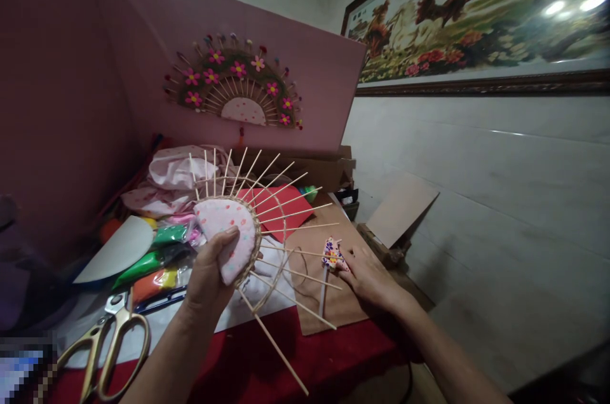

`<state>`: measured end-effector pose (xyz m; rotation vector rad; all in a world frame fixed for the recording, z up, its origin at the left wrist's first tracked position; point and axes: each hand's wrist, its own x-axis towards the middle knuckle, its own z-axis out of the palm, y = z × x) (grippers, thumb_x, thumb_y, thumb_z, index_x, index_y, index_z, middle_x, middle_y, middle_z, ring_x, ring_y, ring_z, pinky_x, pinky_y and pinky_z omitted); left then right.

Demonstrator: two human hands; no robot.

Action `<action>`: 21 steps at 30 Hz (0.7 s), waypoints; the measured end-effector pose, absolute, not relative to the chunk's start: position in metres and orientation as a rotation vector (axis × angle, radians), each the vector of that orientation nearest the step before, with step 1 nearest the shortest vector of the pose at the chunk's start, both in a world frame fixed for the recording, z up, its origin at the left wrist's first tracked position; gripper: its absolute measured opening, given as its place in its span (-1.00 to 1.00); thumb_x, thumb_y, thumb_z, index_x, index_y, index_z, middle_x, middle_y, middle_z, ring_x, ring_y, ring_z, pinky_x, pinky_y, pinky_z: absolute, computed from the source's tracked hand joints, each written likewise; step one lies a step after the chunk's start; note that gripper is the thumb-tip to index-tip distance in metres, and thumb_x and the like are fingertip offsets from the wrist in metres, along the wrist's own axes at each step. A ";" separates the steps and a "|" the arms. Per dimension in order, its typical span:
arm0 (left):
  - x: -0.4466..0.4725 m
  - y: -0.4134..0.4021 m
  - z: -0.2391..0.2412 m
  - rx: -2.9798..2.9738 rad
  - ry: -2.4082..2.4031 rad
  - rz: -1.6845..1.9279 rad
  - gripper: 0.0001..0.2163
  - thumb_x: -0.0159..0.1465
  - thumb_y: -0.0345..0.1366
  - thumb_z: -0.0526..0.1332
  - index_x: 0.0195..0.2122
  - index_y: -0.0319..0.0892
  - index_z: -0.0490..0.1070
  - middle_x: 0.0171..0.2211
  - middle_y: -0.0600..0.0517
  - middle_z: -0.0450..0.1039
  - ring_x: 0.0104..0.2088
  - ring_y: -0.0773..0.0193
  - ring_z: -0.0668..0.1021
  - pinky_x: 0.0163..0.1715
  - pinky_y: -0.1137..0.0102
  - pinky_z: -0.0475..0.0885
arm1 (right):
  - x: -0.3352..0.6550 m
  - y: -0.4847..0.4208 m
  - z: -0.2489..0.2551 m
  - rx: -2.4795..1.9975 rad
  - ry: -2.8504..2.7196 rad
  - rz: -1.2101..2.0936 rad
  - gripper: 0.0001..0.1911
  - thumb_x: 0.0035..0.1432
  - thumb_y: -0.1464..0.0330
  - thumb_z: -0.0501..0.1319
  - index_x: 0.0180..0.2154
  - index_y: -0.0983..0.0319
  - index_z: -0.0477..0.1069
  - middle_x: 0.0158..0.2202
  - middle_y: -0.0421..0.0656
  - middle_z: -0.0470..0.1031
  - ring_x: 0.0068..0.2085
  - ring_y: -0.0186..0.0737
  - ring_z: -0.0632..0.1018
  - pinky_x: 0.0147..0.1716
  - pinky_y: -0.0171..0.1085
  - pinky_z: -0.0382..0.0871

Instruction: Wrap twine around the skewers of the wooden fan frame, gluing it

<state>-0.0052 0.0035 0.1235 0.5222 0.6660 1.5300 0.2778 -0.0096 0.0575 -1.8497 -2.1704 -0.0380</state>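
My left hand (214,267) grips a half-round fan frame, its thumb on the white spotted fabric pad (226,226). Thin wooden sticks (281,191) radiate from the pad's braided edge, and a loop of twine (284,226) runs across them, with a loose length hanging at the right. Over a brown board, my right hand (369,274) is closed on a small flower-patterned thing that looks like a glue gun (332,253). A pale, glue-stick-like rod (323,295) extends from it towards me. The fan's sticks partly cross in front of it.
Large gold-handled scissors (117,328) lie at the left, beside bagged coloured clay (157,258) and a pale half-disc (121,251). Red card (281,210) and a brown board (307,321) lie beyond the fan. A finished flowered fan (238,80) is on the pink panel behind.
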 end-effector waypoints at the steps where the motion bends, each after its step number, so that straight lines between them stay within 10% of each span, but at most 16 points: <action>1: -0.005 0.003 0.124 0.535 0.667 1.514 -0.92 0.00 -0.46 0.19 -0.45 -0.35 0.44 -0.60 -0.04 0.50 -0.66 0.26 0.50 -0.72 0.43 0.46 | 0.274 -0.011 0.063 -1.778 -2.142 -0.041 -0.59 0.12 0.29 0.12 0.01 0.27 0.32 -0.12 0.06 0.38 -0.09 0.02 0.37 -0.11 -0.08 0.20; 10: -0.008 0.001 0.123 0.593 0.698 1.382 -0.89 0.03 -0.43 0.16 -0.48 -0.36 0.45 -0.62 -0.07 0.49 -0.71 0.25 0.48 -0.77 0.42 0.43 | 0.208 -0.032 0.115 -0.823 -1.727 1.051 -0.65 0.13 0.28 0.17 -0.02 0.12 0.34 0.00 -0.12 0.40 0.04 -0.19 0.37 0.05 -0.16 0.18; 16: -0.006 0.001 0.123 0.592 0.682 1.391 -0.88 0.03 -0.43 0.16 -0.43 -0.35 0.45 -0.58 -0.09 0.52 -0.65 0.25 0.52 -0.69 0.43 0.47 | 0.193 -0.025 0.109 -0.704 -1.468 1.382 -0.83 0.01 0.28 0.28 -0.34 0.21 0.39 -0.49 -0.28 0.33 -0.53 -0.45 0.34 -0.51 -0.40 0.25; 21: -0.006 0.001 0.122 0.607 0.638 1.351 -0.88 0.03 -0.43 0.16 -0.44 -0.37 0.45 -0.60 -0.08 0.51 -0.65 0.25 0.51 -0.68 0.43 0.47 | 0.189 -0.021 0.108 -0.738 -1.371 1.316 -0.82 -0.04 0.28 0.31 -0.44 0.25 0.40 -0.52 -0.29 0.25 -0.55 -0.49 0.24 -0.58 -0.43 0.13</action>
